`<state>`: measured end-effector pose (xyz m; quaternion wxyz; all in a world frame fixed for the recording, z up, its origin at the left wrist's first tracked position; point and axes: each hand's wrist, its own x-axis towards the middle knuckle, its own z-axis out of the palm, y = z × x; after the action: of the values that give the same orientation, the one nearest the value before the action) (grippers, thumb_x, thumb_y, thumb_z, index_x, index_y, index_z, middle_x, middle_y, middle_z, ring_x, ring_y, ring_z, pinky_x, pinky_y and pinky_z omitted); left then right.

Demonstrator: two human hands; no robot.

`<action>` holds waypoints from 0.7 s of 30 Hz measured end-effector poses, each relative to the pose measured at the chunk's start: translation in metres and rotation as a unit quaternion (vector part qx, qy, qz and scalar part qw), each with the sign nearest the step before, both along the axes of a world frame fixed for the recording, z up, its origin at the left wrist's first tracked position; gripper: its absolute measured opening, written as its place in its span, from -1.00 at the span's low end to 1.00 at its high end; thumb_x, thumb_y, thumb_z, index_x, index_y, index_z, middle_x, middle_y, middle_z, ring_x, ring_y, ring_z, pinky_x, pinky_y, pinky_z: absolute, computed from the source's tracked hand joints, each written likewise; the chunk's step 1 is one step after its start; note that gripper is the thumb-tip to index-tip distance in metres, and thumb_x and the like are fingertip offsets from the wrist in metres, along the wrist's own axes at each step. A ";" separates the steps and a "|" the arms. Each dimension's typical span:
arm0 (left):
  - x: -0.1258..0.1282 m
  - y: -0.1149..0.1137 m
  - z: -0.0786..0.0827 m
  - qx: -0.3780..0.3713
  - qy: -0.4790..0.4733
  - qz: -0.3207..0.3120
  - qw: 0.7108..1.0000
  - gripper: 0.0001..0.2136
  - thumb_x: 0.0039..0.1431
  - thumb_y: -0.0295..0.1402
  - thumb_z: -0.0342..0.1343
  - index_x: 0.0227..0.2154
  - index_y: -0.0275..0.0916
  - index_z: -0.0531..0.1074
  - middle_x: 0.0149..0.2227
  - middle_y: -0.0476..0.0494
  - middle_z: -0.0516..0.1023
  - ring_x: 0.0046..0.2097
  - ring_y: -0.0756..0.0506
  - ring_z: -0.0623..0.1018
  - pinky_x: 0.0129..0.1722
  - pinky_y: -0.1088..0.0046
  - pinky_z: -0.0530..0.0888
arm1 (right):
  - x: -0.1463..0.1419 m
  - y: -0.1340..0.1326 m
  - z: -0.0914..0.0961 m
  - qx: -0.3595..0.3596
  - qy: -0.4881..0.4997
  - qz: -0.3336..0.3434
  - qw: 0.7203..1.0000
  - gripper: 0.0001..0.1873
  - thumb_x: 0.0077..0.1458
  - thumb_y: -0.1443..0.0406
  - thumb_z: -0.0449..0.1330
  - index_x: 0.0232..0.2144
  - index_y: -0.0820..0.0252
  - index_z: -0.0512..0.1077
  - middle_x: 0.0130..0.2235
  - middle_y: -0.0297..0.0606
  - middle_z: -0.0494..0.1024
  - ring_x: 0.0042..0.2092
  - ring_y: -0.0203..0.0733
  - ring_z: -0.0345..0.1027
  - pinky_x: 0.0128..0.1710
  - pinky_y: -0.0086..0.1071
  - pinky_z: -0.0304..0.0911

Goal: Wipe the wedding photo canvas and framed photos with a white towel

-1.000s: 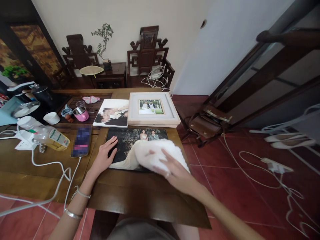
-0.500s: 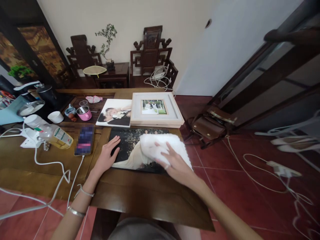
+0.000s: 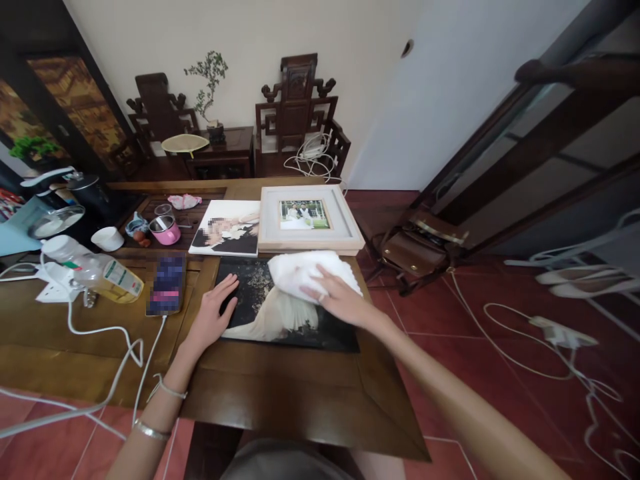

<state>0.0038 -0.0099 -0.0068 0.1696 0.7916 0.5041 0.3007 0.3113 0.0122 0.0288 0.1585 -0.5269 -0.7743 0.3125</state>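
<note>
A dark photo panel with a pale gown in it lies flat near the table's front edge. My left hand rests on its left edge, fingers stretched out and holding nothing. On the panel's upper right part lies a white cloth, bunched under my right hand, which presses and grips it. The cloth hides the top right of the picture. Just behind, a light wooden picture frame with a photo of two people stands beside a white-edged photo panel.
Left on the table are a phone on a charging cable, a bottle of yellowish liquid, a white cup and a pink cup. A brown bag sits to the right, beyond the table edge.
My right hand and the white cloth have moved up and slightly left across the panel, uncovering its lower right corner. My left hand stays on the left edge.
</note>
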 end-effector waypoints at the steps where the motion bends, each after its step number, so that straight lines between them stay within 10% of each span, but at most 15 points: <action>1: 0.000 0.000 0.000 0.001 -0.001 0.001 1.000 -0.64 0.32 -0.31 -0.09 0.13 -0.17 0.33 0.23 -0.22 0.33 0.29 -0.17 0.26 0.24 0.04 0.23 | -0.001 0.010 -0.002 0.003 0.007 -0.016 1.000 -0.39 0.20 0.01 -0.04 0.12 0.28 0.36 0.24 -0.06 0.28 0.36 0.13 -0.23 0.28 0.10 -0.13; 5: 0.001 0.000 0.000 0.008 -0.008 0.002 1.000 -0.65 0.32 -0.32 -0.08 0.12 -0.17 0.34 0.21 -0.22 0.35 0.28 -0.18 0.28 0.23 0.04 0.25 | -0.006 0.009 -0.004 0.047 0.021 -0.030 0.998 -0.54 0.20 0.10 -0.03 0.03 0.14 0.44 0.20 -0.17 0.36 0.35 0.09 -0.15 0.30 0.09 -0.15; 14: 0.003 -0.002 0.001 0.002 0.016 0.009 1.000 -0.64 0.32 -0.33 -0.10 0.14 -0.19 0.32 0.23 -0.23 0.32 0.29 -0.18 0.25 0.24 0.04 0.24 | -0.015 -0.112 0.019 0.073 -0.025 0.183 0.980 -0.79 0.13 0.39 0.05 -0.26 0.14 0.48 0.18 -0.16 0.39 0.32 0.01 -0.04 0.33 0.12 -0.25; 21: 0.003 -0.003 0.002 0.006 0.015 0.005 1.000 -0.64 0.33 -0.32 -0.10 0.15 -0.16 0.31 0.23 -0.23 0.32 0.29 -0.18 0.26 0.23 0.03 0.24 | -0.016 -0.051 0.011 0.093 -0.014 0.119 0.989 -0.70 0.20 0.26 0.00 -0.15 0.16 0.50 0.19 -0.12 0.36 0.30 0.07 0.03 0.31 0.09 -0.14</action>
<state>0.0067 -0.0126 -0.0050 0.1559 0.7945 0.5085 0.2929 0.2956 -0.0387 0.0394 0.1574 -0.4187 -0.8591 0.2486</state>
